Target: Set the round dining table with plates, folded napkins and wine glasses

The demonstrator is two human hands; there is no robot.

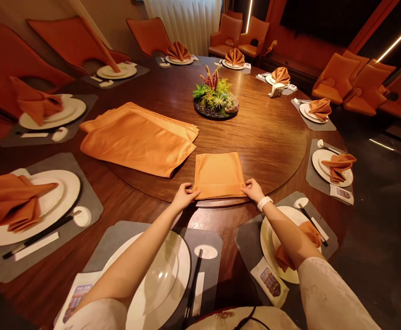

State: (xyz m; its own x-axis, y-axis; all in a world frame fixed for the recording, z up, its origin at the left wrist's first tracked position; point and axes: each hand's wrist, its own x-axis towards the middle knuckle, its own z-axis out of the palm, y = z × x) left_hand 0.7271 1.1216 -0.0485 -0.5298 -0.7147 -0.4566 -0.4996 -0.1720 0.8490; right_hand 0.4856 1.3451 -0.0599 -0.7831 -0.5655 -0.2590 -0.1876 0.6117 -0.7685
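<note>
Folded orange napkin (220,174), nearly square with no long axis to my eye, lies on the table (272,142) between left hand (184,197) at its eight o'clock and right hand (254,190) at its four, both equally near, pinching its near corners. At its twelve, a dark dish (217,118) holds plants (217,90).

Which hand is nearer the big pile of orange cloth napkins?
Left. The left hand is at the square-folded napkin's near-left corner, just off the pile's near-right end; the right hand is at the near-right corner, farther from the pile.
</note>
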